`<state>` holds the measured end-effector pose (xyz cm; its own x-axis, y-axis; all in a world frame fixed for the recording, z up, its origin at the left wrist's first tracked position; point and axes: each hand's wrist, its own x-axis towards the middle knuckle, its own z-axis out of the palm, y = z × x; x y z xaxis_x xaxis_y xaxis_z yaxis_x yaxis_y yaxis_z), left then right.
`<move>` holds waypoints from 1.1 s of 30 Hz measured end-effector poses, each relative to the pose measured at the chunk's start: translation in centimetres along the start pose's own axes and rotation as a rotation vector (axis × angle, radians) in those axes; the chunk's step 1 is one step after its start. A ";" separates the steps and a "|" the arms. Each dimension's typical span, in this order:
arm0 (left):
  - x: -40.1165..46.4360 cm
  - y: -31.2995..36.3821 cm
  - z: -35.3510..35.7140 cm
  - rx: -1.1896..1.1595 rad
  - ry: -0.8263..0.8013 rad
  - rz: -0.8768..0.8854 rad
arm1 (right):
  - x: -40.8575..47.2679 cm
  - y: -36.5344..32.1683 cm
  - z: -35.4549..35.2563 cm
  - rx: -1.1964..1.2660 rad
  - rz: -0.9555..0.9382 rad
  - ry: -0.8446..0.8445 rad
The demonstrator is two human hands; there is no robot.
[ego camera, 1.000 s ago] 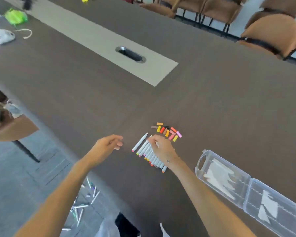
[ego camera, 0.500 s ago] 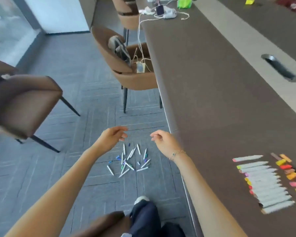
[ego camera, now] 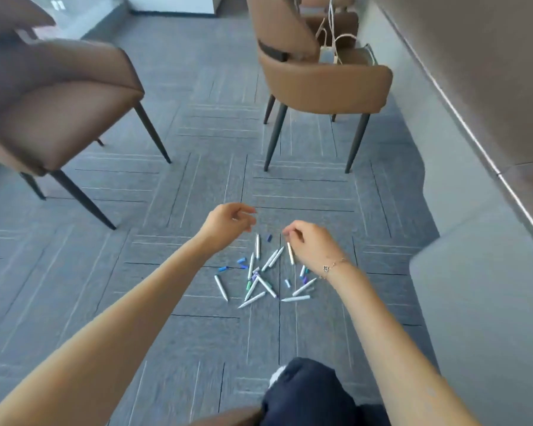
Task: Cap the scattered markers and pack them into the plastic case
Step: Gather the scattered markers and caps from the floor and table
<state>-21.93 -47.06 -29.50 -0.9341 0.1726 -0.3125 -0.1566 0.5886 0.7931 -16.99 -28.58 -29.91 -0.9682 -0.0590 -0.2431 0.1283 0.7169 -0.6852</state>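
Several white uncapped markers (ego camera: 253, 285) lie scattered on the grey carpet, with small blue, purple and green caps (ego camera: 242, 261) loose among them. My left hand (ego camera: 228, 222) hovers above the pile's far left side, fingers loosely curled and holding nothing. My right hand (ego camera: 311, 244), with a bracelet on the wrist, hangs over the pile's right side, also with nothing in it; one marker (ego camera: 290, 254) lies on the floor just beside its fingers. The plastic case is out of view.
A brown chair (ego camera: 59, 96) stands at the left and another brown chair (ego camera: 320, 75), carrying a charger and cables (ego camera: 330, 50), stands beyond the pile. The dark table edge (ego camera: 490, 87) runs along the right. My dark trouser leg (ego camera: 305, 392) is at the bottom.
My view has swung from the tabletop, with its row of markers and the case, down to the floor. Both hands have left the table and reached toward the scattered markers.
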 end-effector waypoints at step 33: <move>21.4 -35.1 27.9 0.147 0.138 -0.472 | 15.3 39.3 31.6 -0.559 -0.107 -0.123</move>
<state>-27.50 -41.96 -78.62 -0.8079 -0.2389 -0.5387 -0.5339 0.6836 0.4976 -20.00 -23.24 -82.25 -0.9331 -0.2075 -0.2937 -0.1338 0.9584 -0.2520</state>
